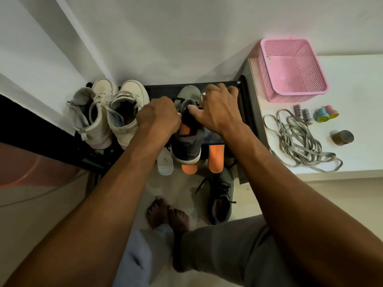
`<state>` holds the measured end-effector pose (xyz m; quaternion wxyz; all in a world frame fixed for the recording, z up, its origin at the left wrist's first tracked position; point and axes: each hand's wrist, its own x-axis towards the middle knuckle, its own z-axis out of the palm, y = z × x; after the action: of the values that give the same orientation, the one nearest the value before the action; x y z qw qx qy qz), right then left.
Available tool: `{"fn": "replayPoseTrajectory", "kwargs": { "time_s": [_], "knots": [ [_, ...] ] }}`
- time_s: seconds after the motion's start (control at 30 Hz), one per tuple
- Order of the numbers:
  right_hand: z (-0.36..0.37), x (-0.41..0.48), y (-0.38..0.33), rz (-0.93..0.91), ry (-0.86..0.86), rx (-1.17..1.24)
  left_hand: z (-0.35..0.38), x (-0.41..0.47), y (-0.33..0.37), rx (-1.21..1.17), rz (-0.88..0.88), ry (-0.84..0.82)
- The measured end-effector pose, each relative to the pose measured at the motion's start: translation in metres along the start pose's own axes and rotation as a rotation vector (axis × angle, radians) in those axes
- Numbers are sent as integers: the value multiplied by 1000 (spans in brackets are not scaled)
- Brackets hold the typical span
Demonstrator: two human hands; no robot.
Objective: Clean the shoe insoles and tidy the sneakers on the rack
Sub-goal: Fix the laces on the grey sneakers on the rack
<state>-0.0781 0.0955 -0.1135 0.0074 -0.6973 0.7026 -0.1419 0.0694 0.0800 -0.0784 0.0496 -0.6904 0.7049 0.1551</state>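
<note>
Dead centre, both hands grip the dark grey sneaker with a white sole on the black shoe rack, left hand at its collar, right hand by the tongue. Off-white lace-up high-tops sit just left of it; pink perforated plastic basket upper right.

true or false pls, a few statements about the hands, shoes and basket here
1. Both the left hand and the right hand are on the grey sneaker on the rack. True.
2. The laces lie in the basket. False: they lie on the shelf beside it.
3. The white sneakers stand left of the grey sneaker. True.
4. The other grey sneaker sits on the rack. False: it lies on the floor.
</note>
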Motion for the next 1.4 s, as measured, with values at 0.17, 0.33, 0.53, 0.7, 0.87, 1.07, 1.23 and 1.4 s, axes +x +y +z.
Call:
{"fn": "replayPoseTrajectory", "kwargs": {
  "time_s": [0.17,0.33,0.53,0.7,0.87,1.07,1.23,1.4],
  "knots": [
    [-11,-2,-2,-47,31,365,-11,-6,-2,-46,6,-54],
    [-20,-6,-4,-12,7,600,-14,-5,-3,-98,-10,-94],
    [-16,-3,2,139,-145,484,-8,-5,-11,-265,-35,-228],
    [-32,0,4,299,-307,349,-18,-8,-3,-393,-55,-326],
    [-64,-4,-10,242,-355,466,-26,-14,3,-618,-121,-384],
    [-80,-7,-21,259,-287,686,-33,-12,4,-833,-144,-337],
    [-80,-6,-20,290,-262,770,-38,-10,1,-942,-184,-291],
    [-74,-4,-17,359,-257,993,-41,-10,-2,-1043,-151,-227]
  ]
}}
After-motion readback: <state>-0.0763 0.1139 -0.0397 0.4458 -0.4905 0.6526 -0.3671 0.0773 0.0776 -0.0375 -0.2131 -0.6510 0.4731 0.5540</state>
